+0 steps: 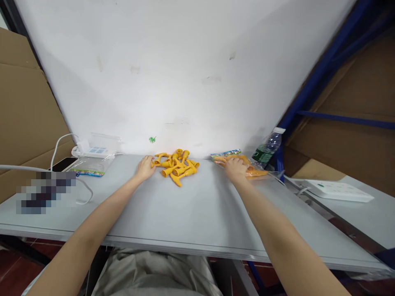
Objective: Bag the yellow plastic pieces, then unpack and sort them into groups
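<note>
A pile of yellow-orange plastic pieces [180,168], some curved like horns and some hollow like cups, lies on the grey table near the white wall. My left hand [144,167] rests at the pile's left edge, fingers slightly curved and touching the nearest pieces without a visible grip. To the right, my right hand [236,167] is over a clear plastic bag [259,173] with a colourful printed top strip, its fingers bent onto it. More orange pieces show through the bag. My right fingertips are partly hidden against the film.
A water bottle [268,146] leans behind the bag by a blue metal frame [279,158]. At left are a flat clear bag [95,164], a phone [64,164], white cables and a pixelated item. A white power strip [339,191] lies far right. Cardboard [24,102] stands at left.
</note>
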Demonstrator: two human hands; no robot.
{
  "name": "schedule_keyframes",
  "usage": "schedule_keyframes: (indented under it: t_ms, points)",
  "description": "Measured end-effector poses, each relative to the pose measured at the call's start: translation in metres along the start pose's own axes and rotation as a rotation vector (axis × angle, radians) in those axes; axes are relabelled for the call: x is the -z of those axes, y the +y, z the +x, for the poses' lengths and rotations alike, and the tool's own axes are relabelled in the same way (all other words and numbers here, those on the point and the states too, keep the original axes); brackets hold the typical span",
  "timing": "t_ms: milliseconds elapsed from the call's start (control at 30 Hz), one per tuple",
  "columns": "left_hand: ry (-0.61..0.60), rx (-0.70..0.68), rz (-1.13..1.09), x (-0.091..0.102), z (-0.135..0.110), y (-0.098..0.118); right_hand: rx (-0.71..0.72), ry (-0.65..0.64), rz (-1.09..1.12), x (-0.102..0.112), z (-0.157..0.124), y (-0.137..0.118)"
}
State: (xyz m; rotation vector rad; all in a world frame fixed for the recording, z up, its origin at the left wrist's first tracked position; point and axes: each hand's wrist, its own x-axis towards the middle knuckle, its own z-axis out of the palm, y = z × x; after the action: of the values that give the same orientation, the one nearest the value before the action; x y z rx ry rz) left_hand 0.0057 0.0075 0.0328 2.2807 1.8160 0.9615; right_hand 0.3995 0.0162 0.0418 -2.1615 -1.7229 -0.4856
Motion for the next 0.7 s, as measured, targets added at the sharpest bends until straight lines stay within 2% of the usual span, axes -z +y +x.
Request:
schedule_keyframes:
  t_ms: [100,233,333,533,633,700]
  points:
    - [0.006,-0.083,-0.015,0.003,-0.001,0.001,-0.069,-0.084,-0.177,0.017,-0.005,-0.01]
    - [-0.007,-0.14,-0.015,0.003,-0.002,0.001,0.029,-0.091,-0.321,0.041,-0.013,-0.016]
    - [-0.014,-0.144,-0.045,0.001,-0.003,-0.001,0.09,-0.113,-0.338,0.056,-0.015,-0.016]
    - [0.01,-0.093,-0.25,0.003,-0.002,-0.004,0.123,-0.058,-0.192,0.091,-0.004,-0.024]
    - [0.025,0.037,-0.493,0.006,0.003,0.006,0.161,0.004,-0.018,0.107,0.007,-0.041]
    - [-0.003,0.167,-0.73,0.008,0.009,0.018,0.253,0.058,0.133,0.113,0.013,-0.058]
